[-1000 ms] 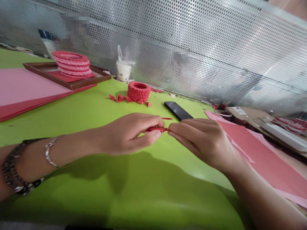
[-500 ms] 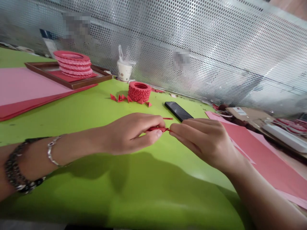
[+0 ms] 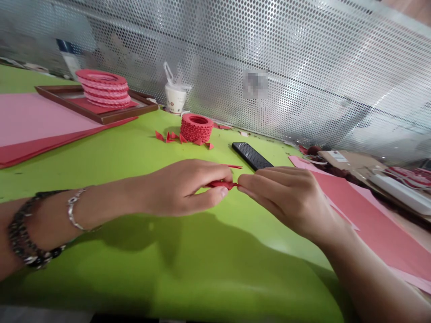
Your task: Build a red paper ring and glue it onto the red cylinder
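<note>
My left hand (image 3: 191, 186) is closed on a small folded red paper piece (image 3: 220, 184) between thumb and fingers. The fingertips of my right hand (image 3: 286, 195) pinch the right end of the same red paper. A thin red strip (image 3: 235, 167) pokes out beyond the left hand's fingers. Behind the hands stands a round stack of folded red paper rings (image 3: 197, 128), with several small red triangles (image 3: 168, 137) beside it. A black phone (image 3: 251, 154) lies just past my right hand.
At the back left, a brown tray (image 3: 101, 117) holds pink and red rings (image 3: 104, 89). A white cup (image 3: 175, 98) stands by the perforated metal panel (image 3: 208, 54). Pink sheets (image 3: 40, 117) lie left, red sheets (image 3: 363, 220) right, near a white power strip (image 3: 402, 193).
My left thumb has shifted slightly, and more of the red paper shows between its tip and the fingers. Both hands still hold it, in nearly the same place.
</note>
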Action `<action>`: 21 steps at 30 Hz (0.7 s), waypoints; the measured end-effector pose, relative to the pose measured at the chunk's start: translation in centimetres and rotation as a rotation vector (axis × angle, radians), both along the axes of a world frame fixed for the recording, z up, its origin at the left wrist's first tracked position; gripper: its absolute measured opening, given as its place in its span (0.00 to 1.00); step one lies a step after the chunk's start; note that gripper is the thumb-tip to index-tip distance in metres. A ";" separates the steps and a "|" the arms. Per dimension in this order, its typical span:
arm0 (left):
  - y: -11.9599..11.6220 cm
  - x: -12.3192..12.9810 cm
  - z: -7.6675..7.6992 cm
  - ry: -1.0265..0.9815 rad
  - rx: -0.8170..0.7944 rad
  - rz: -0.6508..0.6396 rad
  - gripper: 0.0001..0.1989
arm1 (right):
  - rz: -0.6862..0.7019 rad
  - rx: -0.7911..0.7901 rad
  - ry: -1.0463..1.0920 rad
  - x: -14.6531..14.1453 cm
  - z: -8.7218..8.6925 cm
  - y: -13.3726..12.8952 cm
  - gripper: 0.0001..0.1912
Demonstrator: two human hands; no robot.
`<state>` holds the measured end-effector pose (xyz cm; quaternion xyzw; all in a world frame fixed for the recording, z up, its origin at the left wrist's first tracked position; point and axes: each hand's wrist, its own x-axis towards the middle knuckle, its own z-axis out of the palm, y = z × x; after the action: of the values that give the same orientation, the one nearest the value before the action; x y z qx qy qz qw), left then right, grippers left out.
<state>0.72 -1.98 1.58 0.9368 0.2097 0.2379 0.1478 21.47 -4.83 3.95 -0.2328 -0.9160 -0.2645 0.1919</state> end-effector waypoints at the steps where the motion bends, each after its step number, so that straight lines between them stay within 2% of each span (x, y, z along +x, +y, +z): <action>1: 0.0 0.0 0.0 0.003 -0.001 -0.005 0.11 | 0.003 -0.008 0.009 0.0 0.0 0.0 0.11; 7: 0.0 0.0 0.3 0.000 0.007 -0.034 0.10 | 0.017 -0.108 0.047 0.1 -0.2 0.1 0.10; 13: 0.2 -0.1 0.2 0.053 0.004 -0.036 0.08 | -0.004 -0.233 0.010 0.0 0.0 0.0 0.13; 21: 0.5 -0.3 0.1 0.063 0.004 -0.107 0.08 | -0.005 -0.246 0.014 -0.1 -0.1 -0.3 0.10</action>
<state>0.37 -1.51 1.69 0.9540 0.1634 0.2004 0.1519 21.40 -5.09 3.88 -0.2587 -0.9396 -0.1490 0.1675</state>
